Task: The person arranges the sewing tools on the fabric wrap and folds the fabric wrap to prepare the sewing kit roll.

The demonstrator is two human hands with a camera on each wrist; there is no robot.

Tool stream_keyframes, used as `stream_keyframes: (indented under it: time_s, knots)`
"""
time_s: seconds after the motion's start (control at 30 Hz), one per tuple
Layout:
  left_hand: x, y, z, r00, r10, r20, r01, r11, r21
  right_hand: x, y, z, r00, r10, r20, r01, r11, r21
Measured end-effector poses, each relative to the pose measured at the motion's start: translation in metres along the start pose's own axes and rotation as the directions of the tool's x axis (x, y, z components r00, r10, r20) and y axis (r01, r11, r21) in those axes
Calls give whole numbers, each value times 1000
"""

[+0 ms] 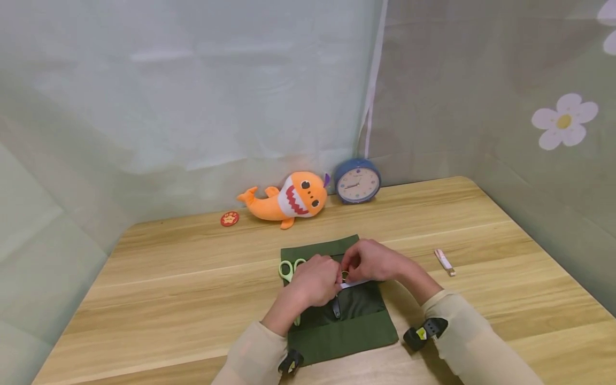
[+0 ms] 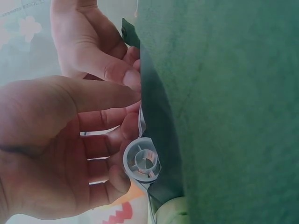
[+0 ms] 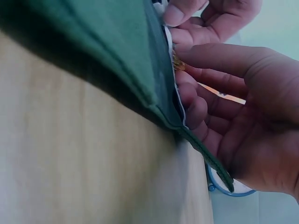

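A dark green cloth pouch point(image 1: 344, 334) lies unfolded on the table, with a white strip point(image 1: 356, 284) across its middle. My left hand point(image 1: 316, 280) pinches the strip's edge between thumb and fingers. Just to its right, my right hand point(image 1: 372, 261) pinches a small gold-coloured coil-like piece point(image 3: 178, 63) at the same edge. Beside the left fingers, a clear plastic bobbin point(image 2: 142, 160) sits at the strip. Light-green-handled scissors point(image 1: 286, 271) are in the pouch's left side, partly behind my left hand. A small dark metal tool point(image 1: 336, 308) shows below the strip.
A folded whitish-pink strip with a metal end point(image 1: 445, 262) lies on the table point(image 1: 183, 299) to the right. At the back are an orange plush shark point(image 1: 269, 208), a blue alarm clock point(image 1: 357, 182) and a red round star badge point(image 1: 229, 218).
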State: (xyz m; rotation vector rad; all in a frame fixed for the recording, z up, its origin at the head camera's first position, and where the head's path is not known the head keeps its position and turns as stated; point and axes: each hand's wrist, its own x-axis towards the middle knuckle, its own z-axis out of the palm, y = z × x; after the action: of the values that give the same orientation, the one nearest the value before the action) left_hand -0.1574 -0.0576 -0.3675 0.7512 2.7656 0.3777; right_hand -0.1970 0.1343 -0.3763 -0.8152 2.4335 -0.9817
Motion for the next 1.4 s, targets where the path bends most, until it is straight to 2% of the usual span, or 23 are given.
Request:
stream_keyframes:
  time_s: [0.23, 0.27, 0.4, 0.47, 0.5, 0.63, 0.77, 0.93, 1.27, 1.4]
  knots:
    - [36, -41, 49, 998, 37, -43, -37, 999, 16, 1, 4, -2, 999, 0, 43, -3, 997, 82]
    - [31, -38, 45, 997, 44, -59, -42, 998, 36, 1, 4, -2, 999, -2, 42, -2, 996, 90]
    - [30, -36, 45, 994, 55, -92, -48, 996, 80, 1, 4, -1, 999, -4, 39, -1, 994, 105]
    - [24, -29, 37, 993, 54, -101, -44, 994, 97, 1, 5, -1, 999, -1, 38, -3, 994, 112]
    - [26, -30, 38, 994, 52, -99, -43, 994, 97, 1, 4, -1, 999, -1, 38, -3, 994, 113]
    - [7, -8, 11, 995, 33, -97, -23, 994, 105, 2, 4, 0, 999, -11, 37, 7, 992, 123]
    - [-4, 6, -4, 996, 26, -90, -17, 995, 101, 2, 4, 0, 999, -12, 32, 8, 992, 127]
    - [-6, 8, -6, 997, 23, -73, -15, 995, 103, 3, 5, 1, 1000, 8, 15, -9, 993, 116]
    - [-3, 5, -3, 996, 34, -79, -26, 995, 99, 4, 3, 4, 996, 81, -26, -77, 986, 150]
    - [-3, 5, -3, 996, 33, -80, -26, 996, 85, 4, 3, 4, 995, 88, -36, -82, 985, 151]
